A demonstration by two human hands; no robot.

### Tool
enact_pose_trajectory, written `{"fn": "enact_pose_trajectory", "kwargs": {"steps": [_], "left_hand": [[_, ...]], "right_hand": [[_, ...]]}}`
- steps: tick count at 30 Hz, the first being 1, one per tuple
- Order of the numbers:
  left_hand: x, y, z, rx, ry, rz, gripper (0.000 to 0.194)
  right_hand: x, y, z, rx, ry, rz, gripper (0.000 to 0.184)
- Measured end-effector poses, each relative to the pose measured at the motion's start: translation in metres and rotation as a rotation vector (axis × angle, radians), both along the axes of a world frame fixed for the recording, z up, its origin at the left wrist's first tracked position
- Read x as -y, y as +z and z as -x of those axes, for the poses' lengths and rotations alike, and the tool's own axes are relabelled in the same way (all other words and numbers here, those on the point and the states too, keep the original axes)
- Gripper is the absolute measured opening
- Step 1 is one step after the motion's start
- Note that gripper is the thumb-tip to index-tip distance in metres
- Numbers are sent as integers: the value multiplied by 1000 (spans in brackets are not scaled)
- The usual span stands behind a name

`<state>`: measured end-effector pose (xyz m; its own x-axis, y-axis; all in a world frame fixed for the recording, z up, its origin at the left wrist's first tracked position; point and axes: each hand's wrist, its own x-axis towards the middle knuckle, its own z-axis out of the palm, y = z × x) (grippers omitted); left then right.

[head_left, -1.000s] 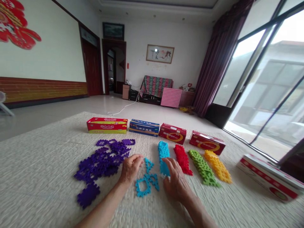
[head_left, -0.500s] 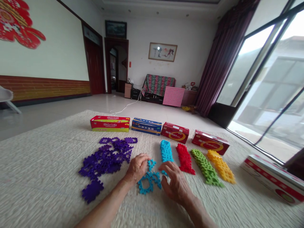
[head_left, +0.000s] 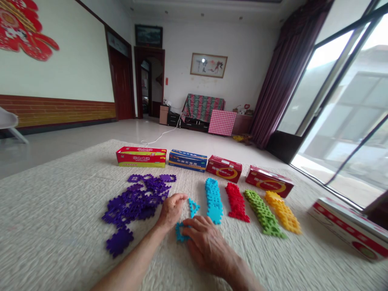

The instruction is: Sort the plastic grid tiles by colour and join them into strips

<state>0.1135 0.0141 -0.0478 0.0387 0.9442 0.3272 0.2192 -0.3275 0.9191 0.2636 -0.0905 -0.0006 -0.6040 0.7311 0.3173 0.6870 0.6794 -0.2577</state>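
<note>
My left hand point(head_left: 172, 211) rests beside the purple heap with its fingers curled together, and I see nothing in them. Just right of its fingertips lies a light blue triangular interlocking piece point(head_left: 193, 207). Bent over a light blue square interlocking piece point(head_left: 180, 233), my right hand point(head_left: 204, 242) has its fingers on that piece and hides most of it. Beyond the right hand is a row of overlapping light blue pieces point(head_left: 214, 200). Several purple interlocking pieces point(head_left: 136, 202) are heaped to the left, with one purple piece point(head_left: 119, 241) at the near end.
Rows of red pieces point(head_left: 237, 203), green pieces point(head_left: 263, 213) and yellow pieces point(head_left: 282, 212) lie to the right. Behind stand a red-yellow box point(head_left: 141, 157), a blue box point(head_left: 188, 161) and two dark red boxes point(head_left: 224, 169). A white-red box point(head_left: 348, 228) sits far right on the carpet point(head_left: 60, 226).
My right hand has moved left and toward me onto the light blue pieces, uncovering the near end of the light blue row. My left hand has drawn slightly left, away from the triangular piece.
</note>
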Motion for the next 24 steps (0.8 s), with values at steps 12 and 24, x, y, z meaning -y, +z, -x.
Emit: {"fn": "enact_pose_trajectory", "kwargs": {"steps": [12,24], "left_hand": [[15,7,-5,-215,-237,-191,30],[27,-2,-14,-615,-246,-481,22]], "right_hand": [[-31,-13,-65,-352,-426,-189,27],[-17,-38,-79,-386,-547,-162,26]]}}
